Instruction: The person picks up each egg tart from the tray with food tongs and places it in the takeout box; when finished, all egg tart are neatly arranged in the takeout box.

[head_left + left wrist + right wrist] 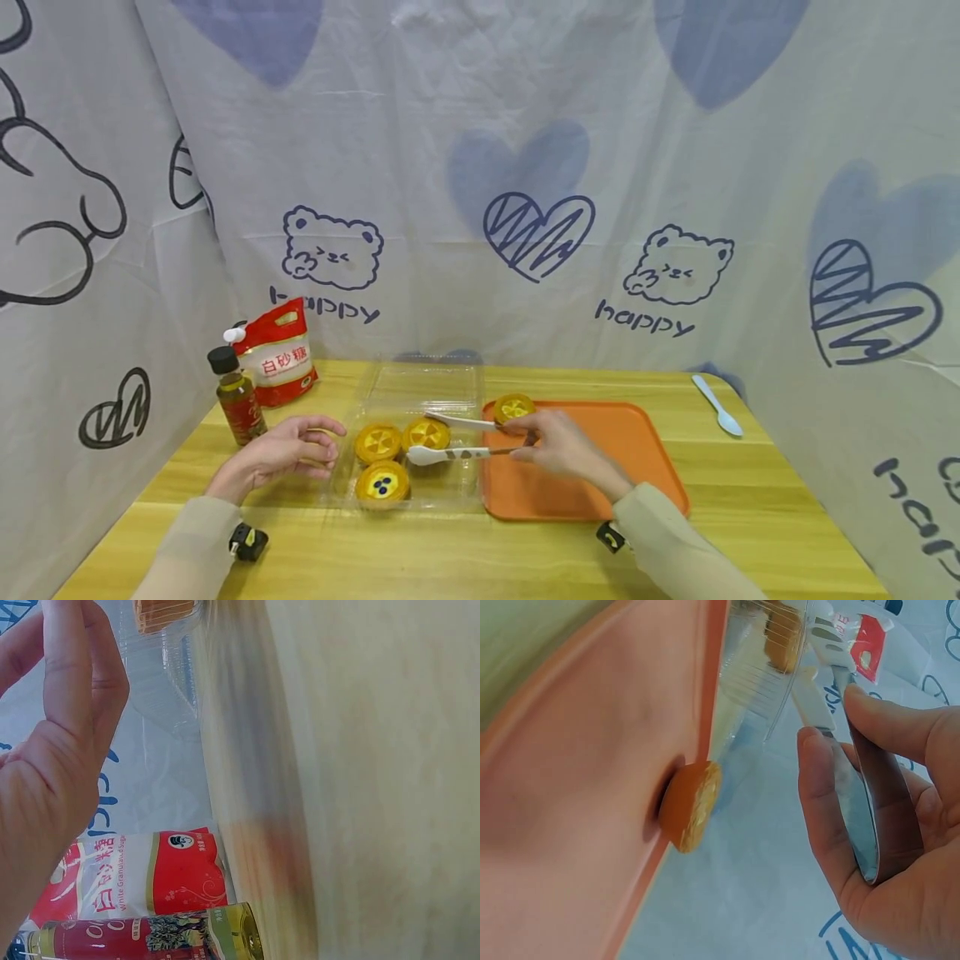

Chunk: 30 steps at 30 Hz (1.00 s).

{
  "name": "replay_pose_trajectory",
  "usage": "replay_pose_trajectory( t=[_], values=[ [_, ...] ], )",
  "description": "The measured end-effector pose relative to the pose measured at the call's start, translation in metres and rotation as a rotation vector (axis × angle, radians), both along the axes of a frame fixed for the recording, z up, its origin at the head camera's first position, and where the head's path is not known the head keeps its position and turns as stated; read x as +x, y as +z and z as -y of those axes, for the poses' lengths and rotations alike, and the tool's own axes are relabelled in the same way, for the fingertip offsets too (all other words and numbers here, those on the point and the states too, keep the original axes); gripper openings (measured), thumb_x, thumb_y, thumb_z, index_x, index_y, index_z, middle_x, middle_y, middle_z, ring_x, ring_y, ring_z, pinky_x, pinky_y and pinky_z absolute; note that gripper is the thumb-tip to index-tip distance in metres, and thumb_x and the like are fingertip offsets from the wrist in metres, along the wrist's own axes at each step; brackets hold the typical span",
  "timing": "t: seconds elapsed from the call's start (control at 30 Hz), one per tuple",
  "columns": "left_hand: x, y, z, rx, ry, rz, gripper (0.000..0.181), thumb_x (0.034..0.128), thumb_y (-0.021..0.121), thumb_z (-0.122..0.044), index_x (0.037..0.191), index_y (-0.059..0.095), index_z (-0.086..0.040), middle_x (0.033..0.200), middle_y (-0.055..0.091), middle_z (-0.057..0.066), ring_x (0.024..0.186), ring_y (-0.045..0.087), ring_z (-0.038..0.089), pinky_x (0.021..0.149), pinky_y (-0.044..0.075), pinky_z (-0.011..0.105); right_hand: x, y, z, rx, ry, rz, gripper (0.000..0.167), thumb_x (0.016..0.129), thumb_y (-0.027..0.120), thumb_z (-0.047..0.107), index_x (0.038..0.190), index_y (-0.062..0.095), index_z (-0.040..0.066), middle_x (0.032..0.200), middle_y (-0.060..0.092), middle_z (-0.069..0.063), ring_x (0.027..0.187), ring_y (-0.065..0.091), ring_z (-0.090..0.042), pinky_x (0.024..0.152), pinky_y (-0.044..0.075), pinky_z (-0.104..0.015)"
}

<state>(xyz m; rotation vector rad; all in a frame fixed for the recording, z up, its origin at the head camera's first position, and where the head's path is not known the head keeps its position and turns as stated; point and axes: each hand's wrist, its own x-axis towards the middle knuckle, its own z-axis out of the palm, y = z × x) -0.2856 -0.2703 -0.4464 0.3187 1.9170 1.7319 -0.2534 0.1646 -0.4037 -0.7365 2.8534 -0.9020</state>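
My right hand [564,450] holds a pair of tongs [459,454], metal at the bend with white tips. The tips are spread over a yellow-topped egg tart [426,433] in a clear plastic container [423,385]; whether they touch it I cannot tell. Beside it in the container lie another yellow-topped tart [377,444] and a tart with dark berries [382,483]. One more tart [690,806] sits at the far left corner of the orange tray [600,433]. My left hand [294,450], fingers loosely bent, is at the container's left edge, holding nothing.
To the left stand a dark-capped oil bottle [242,408] and a red and white bag of granulated sugar [142,874]. A white spoon [717,406] lies at the far right of the wooden table [480,558]. A printed curtain [465,167] hangs behind.
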Motion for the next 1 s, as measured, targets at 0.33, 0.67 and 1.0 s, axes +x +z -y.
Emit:
replay_pose_trajectory(
  t=[0.33,0.67,1.0],
  values=[
    [0.002,0.001,-0.002,0.013,-0.004,0.008,0.048,0.0934,0.062,-0.004,0.133,0.039,0.009,0.097,0.062,0.009,0.085,0.066,0.019,0.080,0.061,0.038,0.000,0.001,0.007,0.043,-0.012,-0.007,0.040,0.083,0.077,0.013,0.122,0.068,0.008,0.111,0.072,-0.007,0.072,0.057,-0.008,0.062,0.050,-0.024],
    [0.000,0.001,-0.002,0.017,-0.012,0.031,0.045,0.0929,0.062,-0.004,0.132,0.041,0.006,0.097,0.063,0.007,0.086,0.066,0.019,0.082,0.061,0.038,0.001,0.009,0.003,0.039,-0.029,0.034,0.045,0.084,0.076,0.013,0.127,0.066,0.010,0.109,0.072,-0.004,0.074,0.055,-0.012,0.062,0.048,-0.027],
    [0.001,0.000,-0.001,0.007,0.004,0.031,0.052,0.0928,0.062,-0.004,0.135,0.036,0.010,0.096,0.062,0.007,0.086,0.066,0.019,0.082,0.061,0.038,0.005,0.011,0.002,0.076,-0.038,0.014,0.040,0.085,0.076,0.017,0.124,0.069,0.011,0.095,0.070,-0.001,0.064,0.050,-0.012,0.053,0.041,-0.025]
  ],
)
